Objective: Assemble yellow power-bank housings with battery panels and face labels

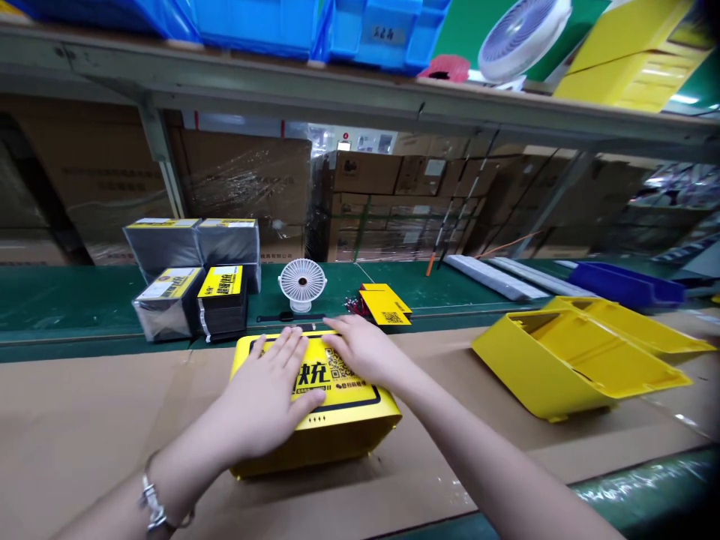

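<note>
Hides the start of the bold black lettering (316, 373) on the glossy yellow box with rounded corners (352, 414) under the left hand (264, 401), laid flat with fingers nearly together and thumb spread away. Covers part of the square black-and-yellow QR code (340, 364) with the right hand (363, 349), visible fingers slightly apart near the far edge, others hard to make out. Touches the top with both hands, clamping nothing between the fingers. Cannot tell whether the shadowed near side of the box is an open end or a wall. Loses both forearms at the frame's edges, and the tops of the blue plastic bins (256, 22) above.

Shows on the box top a thick black border (349, 403), with a row of tiny dark marks (318, 419) below it. Sits, as a box, on the flat brown cardboard sheet (439, 450) over the green tabletop (337, 289), left of the open, hollow yellow plastic shell (523, 371) and well apart from it.
</note>
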{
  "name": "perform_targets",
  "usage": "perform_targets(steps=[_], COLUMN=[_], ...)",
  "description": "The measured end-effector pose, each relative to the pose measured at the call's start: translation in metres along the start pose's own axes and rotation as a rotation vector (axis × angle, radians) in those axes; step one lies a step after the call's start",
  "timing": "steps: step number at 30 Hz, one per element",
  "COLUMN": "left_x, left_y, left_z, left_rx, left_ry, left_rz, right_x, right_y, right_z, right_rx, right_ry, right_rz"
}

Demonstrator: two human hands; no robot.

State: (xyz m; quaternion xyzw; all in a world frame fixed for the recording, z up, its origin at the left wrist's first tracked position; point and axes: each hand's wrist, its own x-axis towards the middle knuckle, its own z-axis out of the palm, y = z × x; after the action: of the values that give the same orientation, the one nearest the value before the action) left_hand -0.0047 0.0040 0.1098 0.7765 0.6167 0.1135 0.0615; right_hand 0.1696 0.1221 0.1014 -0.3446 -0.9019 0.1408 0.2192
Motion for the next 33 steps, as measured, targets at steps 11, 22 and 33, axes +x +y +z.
perform_targets(steps=[11,22,33], left_x=[-0.038,-0.030,-0.112], left_y=[-0.049,-0.040,-0.064], left_z=[-0.013,-0.009,0.102], left_rx=[-0.111,-0.161,-0.768], left_ry=[-0.040,-0.018,0.106], left_rz=[-0.072,-0.026,-0.170], right_x=[-0.045,-0.043,-0.116], right_y=[-0.009,-0.038,0.011], right_z=[-0.027,-0.017,0.026], right_rx=[-0.153,-0.082,0.708], right_ry=[-0.225,-0.274,0.035], right_rz=[0.017,-0.141,0.176])
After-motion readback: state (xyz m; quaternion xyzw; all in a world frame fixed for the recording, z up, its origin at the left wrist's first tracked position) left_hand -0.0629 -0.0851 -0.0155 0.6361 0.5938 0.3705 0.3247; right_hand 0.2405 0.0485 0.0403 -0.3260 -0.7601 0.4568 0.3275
